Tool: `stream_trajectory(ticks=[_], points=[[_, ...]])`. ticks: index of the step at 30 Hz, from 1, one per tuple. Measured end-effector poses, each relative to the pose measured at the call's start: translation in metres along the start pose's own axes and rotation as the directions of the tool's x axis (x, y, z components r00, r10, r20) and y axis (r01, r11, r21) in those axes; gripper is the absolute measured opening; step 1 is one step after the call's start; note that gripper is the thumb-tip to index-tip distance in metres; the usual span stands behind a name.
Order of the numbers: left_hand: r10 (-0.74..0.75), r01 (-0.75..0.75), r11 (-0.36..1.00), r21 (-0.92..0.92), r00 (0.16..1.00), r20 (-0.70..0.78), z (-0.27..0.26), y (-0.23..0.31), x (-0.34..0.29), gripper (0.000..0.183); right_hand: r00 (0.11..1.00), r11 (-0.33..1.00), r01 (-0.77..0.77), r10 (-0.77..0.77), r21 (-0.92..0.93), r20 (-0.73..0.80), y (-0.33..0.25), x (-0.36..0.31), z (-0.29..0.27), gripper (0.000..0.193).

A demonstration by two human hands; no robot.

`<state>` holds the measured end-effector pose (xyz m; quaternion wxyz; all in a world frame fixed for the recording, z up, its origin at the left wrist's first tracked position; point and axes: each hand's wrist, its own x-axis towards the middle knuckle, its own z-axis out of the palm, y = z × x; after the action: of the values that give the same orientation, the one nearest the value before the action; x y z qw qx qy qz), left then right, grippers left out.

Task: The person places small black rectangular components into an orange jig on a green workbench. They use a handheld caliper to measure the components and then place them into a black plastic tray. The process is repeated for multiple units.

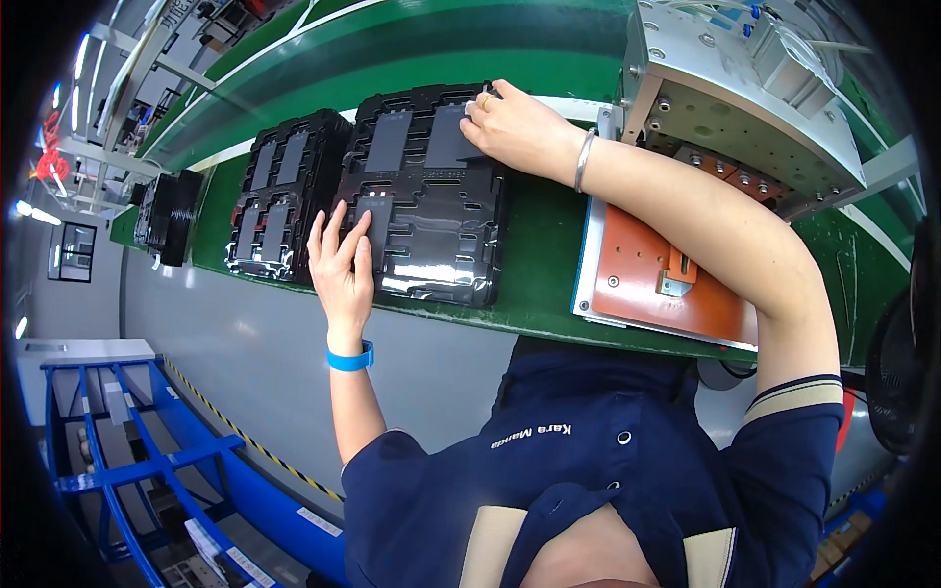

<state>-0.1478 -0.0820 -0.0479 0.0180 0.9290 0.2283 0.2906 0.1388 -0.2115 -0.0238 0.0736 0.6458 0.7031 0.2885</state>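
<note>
A black moulded plastic tray (446,260) lies on the green bench, with flat dark grey rectangular pieces in its pockets. At its far right corner my right hand (515,127) is closed, fingers bent over the right edge of one dark grey flat piece (446,135); the thumb is hidden. Another such piece (389,139) sits just left of it. My left hand (343,269) reaches over the tray's near left side, fingers spread. Its index fingertip and thumb rest by a third piece (375,227), without wrapping round it.
Left of the tray stands a second stack of black trays (294,196) holding similar pieces, and farther left another black stack (167,218). To the right, a metal press-like machine (750,108) overhangs an orange fixture plate (637,279). A blue metal rack (147,456) stands at lower left.
</note>
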Motion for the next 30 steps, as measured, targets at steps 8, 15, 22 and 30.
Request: stream_trajectory(ticks=[8, 15, 22, 30], points=[[-0.052, 0.064, 0.993, -0.095, 0.992, 0.116, -0.003, -0.004, 0.000, 0.031, 0.904, 0.991, -0.028, 0.080, 0.130, -0.420, -0.002, -0.058, -0.097, 0.012], [0.163, -0.166, 0.985, -0.051, 0.984, -0.066, -0.044, 0.037, 0.041, 0.038, 0.908, 0.904, -0.363, 0.398, 0.227, -0.134, -0.011, -0.234, -0.167, 0.042], [0.776, -0.747, 0.578, -0.329, 0.628, -0.063, -0.031, 0.168, 0.104, 0.042, 0.769, 0.676, -0.612, 0.630, 0.410, 0.109, -0.035, -0.273, -0.156, 0.039], [0.942, -0.565, 0.332, -0.756, 0.241, 0.233, 0.016, 0.255, 0.086, 0.078, 0.733, 0.599, -0.604, 0.677, 0.525, 0.070, 0.006, -0.254, -0.125, 0.027]])
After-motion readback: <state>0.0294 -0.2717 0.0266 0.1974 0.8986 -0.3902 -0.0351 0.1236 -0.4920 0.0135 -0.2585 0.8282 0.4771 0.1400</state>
